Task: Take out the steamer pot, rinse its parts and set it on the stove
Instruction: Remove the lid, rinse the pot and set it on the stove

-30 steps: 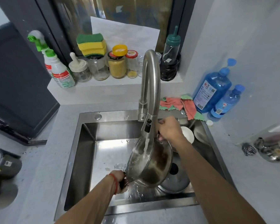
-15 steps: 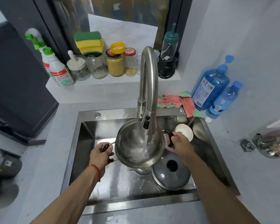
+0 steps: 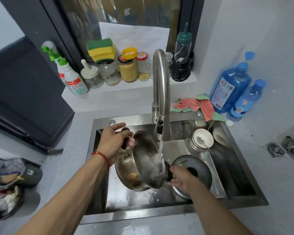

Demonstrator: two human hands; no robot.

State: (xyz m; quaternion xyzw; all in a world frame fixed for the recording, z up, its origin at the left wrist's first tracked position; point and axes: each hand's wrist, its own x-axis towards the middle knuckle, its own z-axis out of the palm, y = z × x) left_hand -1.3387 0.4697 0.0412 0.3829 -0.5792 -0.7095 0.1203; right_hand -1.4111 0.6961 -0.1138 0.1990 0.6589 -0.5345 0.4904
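A person tilts a steel steamer pot (image 3: 143, 165) on its side over the sink (image 3: 241, 150), water from the faucet (image 3: 160, 92) running down its outer wall. The left hand (image 3: 115, 143) closes on the upper dark handle, index finger stretched out; the right hand (image 3: 181, 179) grips the lower handle, fingers curled. The pot's lid (image 3: 199, 167) lies flat on the sink floor just beside the pot, near stacked bowls (image 3: 202, 139) with a spoon.
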